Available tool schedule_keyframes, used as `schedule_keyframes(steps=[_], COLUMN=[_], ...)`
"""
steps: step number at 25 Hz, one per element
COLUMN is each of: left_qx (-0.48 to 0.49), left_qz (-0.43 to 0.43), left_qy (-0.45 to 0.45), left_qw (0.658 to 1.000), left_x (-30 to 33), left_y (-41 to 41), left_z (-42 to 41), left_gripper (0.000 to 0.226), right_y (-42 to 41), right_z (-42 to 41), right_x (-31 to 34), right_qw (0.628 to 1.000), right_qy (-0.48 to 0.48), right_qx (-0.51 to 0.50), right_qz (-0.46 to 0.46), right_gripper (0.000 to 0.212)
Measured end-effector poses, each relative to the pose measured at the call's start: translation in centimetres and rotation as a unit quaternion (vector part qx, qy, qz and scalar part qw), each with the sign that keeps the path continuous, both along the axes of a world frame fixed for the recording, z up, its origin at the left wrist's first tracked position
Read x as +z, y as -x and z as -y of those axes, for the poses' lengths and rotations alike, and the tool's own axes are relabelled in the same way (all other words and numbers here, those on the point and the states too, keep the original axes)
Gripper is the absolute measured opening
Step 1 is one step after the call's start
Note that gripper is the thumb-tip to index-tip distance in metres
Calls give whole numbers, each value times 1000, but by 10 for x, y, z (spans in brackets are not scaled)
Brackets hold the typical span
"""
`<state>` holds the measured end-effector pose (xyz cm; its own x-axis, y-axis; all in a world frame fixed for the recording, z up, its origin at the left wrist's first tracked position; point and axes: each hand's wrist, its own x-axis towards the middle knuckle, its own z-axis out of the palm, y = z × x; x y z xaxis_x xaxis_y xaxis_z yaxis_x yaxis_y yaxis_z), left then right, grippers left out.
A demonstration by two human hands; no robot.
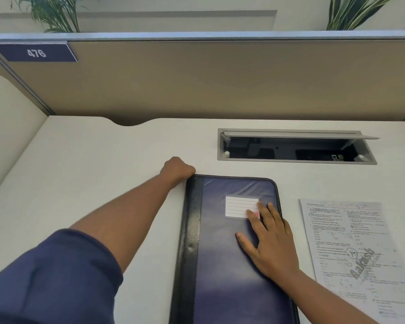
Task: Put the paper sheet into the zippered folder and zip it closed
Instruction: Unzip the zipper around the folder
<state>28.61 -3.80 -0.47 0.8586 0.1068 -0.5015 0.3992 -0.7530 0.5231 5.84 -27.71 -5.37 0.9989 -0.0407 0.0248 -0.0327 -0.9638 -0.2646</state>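
A dark blue zippered folder with a black spine and a white label lies closed and flat on the white desk. My left hand is closed in a fist at the folder's far left corner, where the zipper line starts; the zipper pull itself is hidden by my fingers. My right hand lies flat, fingers spread, on the folder's cover near its right edge. A printed paper sheet lies on the desk just to the right of the folder, outside it.
An open cable hatch with a raised lid is set into the desk behind the folder. A tan partition with a "476" sign closes the back. Plants stand beyond it.
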Motion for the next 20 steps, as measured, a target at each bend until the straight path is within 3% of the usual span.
schedule_keyframes(steps=[3,7,9,13,20], left_qx=[25,-87,-115,-86,-92], left_qz=[-65,-19,-29,-81,-1], left_qy=[62,-80,-104,-61,-102], left_qw=[996,993,987,991,991], left_x=[4,7,11,13,10], left_y=[-15,-23,-28,-36,-30], left_z=[5,14,16,17,31], left_gripper=[23,20,17,23,14], right_y=[-2,-5,-5,-4,-2], right_z=[3,5,5,3,3], right_x=[3,8,8,9,12], right_qw=[996,980,978,979,982], right_qy=[-56,-137,-152,-144,-138], right_qx=[-62,-123,-123,-130,-116], right_qz=[-13,-72,-71,-63,-58], right_gripper=[88,110,111,111,111])
